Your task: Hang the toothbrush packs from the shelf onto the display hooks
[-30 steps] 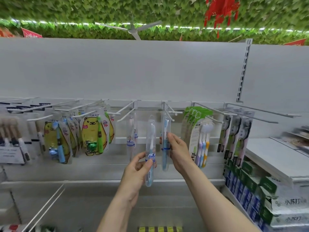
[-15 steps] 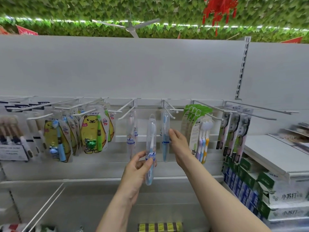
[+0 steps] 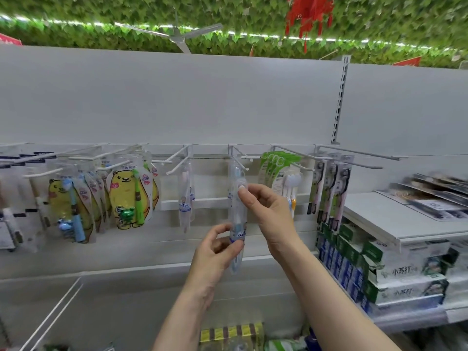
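I hold a clear tube-shaped toothbrush pack [image 3: 237,216] upright in front of the middle white display hook [image 3: 240,161]. My left hand [image 3: 216,252] grips its lower part near the blue label. My right hand [image 3: 266,211] pinches its top end just under the hook's tip. Another clear pack hangs on that same hook right behind it, mostly hidden. A similar clear pack [image 3: 185,198] hangs from the hook to the left.
Yellow bear toothbrush packs [image 3: 128,196] hang at the left, green multi-brush packs [image 3: 281,178] and dark-bristle packs [image 3: 331,193] at the right. Toothpaste boxes [image 3: 395,272] are stacked under a white shelf [image 3: 395,224] at right. A wire divider [image 3: 54,312] crosses the lower shelf.
My right hand left the hanging blue-brush pack and took hold of the top of the pack in my left hand. That pack moved right and up toward the middle hook.
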